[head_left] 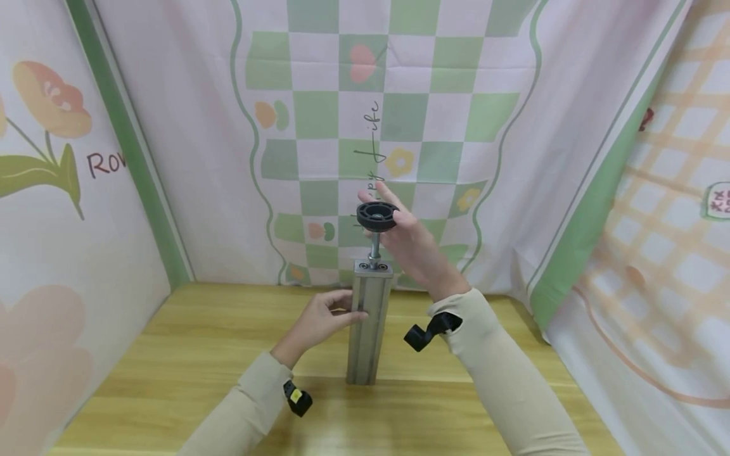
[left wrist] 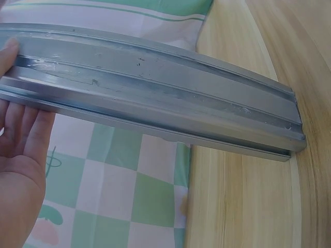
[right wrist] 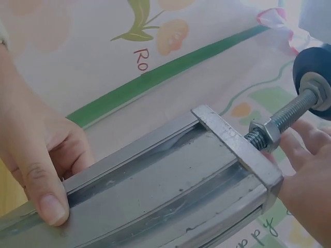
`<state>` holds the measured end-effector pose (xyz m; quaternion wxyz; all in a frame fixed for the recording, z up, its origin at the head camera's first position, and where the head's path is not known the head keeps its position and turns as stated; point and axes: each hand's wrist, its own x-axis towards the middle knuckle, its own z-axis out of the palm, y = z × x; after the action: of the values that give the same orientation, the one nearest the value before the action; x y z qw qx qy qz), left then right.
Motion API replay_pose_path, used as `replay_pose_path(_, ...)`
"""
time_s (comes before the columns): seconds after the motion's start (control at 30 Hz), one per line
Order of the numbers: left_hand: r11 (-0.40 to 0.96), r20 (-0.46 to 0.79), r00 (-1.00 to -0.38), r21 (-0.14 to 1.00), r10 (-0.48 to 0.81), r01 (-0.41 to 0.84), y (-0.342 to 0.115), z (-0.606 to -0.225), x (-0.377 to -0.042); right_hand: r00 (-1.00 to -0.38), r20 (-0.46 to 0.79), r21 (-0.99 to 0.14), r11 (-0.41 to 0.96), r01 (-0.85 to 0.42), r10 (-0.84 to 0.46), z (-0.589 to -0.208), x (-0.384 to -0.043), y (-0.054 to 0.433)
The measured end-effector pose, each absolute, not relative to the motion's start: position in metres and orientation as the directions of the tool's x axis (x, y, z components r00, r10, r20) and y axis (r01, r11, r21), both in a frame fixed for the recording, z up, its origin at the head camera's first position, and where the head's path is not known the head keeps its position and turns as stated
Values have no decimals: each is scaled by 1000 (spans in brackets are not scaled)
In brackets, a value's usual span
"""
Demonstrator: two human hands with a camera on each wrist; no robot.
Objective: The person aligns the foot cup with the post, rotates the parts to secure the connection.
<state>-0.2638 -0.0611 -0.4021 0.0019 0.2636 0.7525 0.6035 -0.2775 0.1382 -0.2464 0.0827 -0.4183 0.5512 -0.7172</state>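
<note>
An aluminium profile (head_left: 368,329) stands upright on the wooden table, capped by a metal end plate (right wrist: 240,150). Out of the plate rises a threaded rod (right wrist: 292,114) with a hex nut (right wrist: 265,133), topped by a round black levelling foot (head_left: 376,216). My left hand (head_left: 322,316) grips the profile in its upper half, thumb on the near face and fingers around the left side. Beside the foot is my right hand (head_left: 416,247), its thumb at the foot's right rim and its fingers extended behind it. The left wrist view shows the profile's lower end (left wrist: 295,124) on the table.
The wooden table (head_left: 188,354) runs back to a curtain (head_left: 319,114) with green and white checks. Printed cloth walls stand at left (head_left: 51,253) and right (head_left: 673,266). Black wrist mounts (head_left: 432,332) sit on both sleeves.
</note>
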Motion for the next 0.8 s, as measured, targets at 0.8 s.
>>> replay_pose_path(0.8,144,315,-861,906,400,399,-61,-402,-263,-693,517,-850,-396,-347,-503,-250,-275,139)
